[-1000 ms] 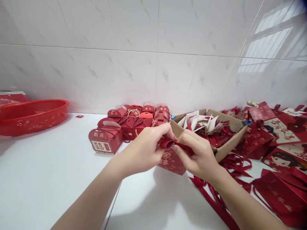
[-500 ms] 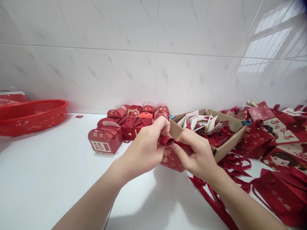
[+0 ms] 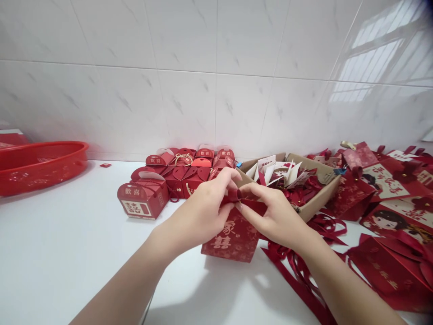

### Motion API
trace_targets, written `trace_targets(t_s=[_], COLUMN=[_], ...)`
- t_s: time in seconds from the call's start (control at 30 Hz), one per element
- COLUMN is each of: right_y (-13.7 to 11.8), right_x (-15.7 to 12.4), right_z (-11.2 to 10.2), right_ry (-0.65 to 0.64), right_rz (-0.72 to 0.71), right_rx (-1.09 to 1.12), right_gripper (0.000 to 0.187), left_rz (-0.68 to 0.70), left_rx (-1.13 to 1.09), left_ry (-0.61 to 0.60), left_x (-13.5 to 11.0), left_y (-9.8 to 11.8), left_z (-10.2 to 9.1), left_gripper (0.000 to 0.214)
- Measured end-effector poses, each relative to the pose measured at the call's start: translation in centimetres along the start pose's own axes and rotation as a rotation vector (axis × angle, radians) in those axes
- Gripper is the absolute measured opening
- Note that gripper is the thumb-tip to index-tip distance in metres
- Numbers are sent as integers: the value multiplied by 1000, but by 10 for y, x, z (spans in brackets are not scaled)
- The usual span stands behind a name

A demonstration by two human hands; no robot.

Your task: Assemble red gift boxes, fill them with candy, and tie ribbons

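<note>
A dark red ribbon [image 3: 234, 195] is looped at the top of a red gift box [image 3: 233, 239] with pale characters on its front. My left hand [image 3: 208, 203] pinches the loop from the left, fingers curled over it. From the right, my right hand [image 3: 267, 212] grips the ribbon between thumb and fingers, close against the left hand's fingertips. Below both hands the box hangs tilted over the white table, its shadow beneath it. My fingers hide the box's top and part of the ribbon.
Small red handled boxes [image 3: 144, 196] stand in rows by the tiled wall. Behind my right hand is a cardboard box [image 3: 320, 198] of tags and ribbon. Loose ribbons [image 3: 297, 275] and red gift bags [image 3: 392, 266] lie at the right. A red plastic basin [image 3: 43, 176] stands at the left.
The gift box has swung lower and its front now shows more. Both hands have stayed together at the ribbon loop, which looks narrower. The whole view has shifted slightly.
</note>
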State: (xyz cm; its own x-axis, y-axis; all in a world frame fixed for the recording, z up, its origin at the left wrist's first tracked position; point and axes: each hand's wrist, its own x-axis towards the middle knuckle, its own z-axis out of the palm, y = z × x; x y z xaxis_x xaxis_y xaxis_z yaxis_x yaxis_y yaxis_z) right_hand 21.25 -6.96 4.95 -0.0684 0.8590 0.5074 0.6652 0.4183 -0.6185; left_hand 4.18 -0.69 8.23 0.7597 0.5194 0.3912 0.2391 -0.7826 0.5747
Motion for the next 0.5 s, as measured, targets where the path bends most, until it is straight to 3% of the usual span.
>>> trace_targets(t_s=[0.13, 0.5], right_y=[2, 8], right_x=[0, -1], right_z=[-3, -6], right_ry=[-35, -141], right_rz=[29, 39], right_rx=[6, -115], right_gripper=[34, 28], left_rz=[-26, -167], left_rx=[-34, 155], left_ry=[-30, -187], left_x=[2, 7], left_y=[-1, -14], left_z=[4, 1], left_gripper=[47, 48])
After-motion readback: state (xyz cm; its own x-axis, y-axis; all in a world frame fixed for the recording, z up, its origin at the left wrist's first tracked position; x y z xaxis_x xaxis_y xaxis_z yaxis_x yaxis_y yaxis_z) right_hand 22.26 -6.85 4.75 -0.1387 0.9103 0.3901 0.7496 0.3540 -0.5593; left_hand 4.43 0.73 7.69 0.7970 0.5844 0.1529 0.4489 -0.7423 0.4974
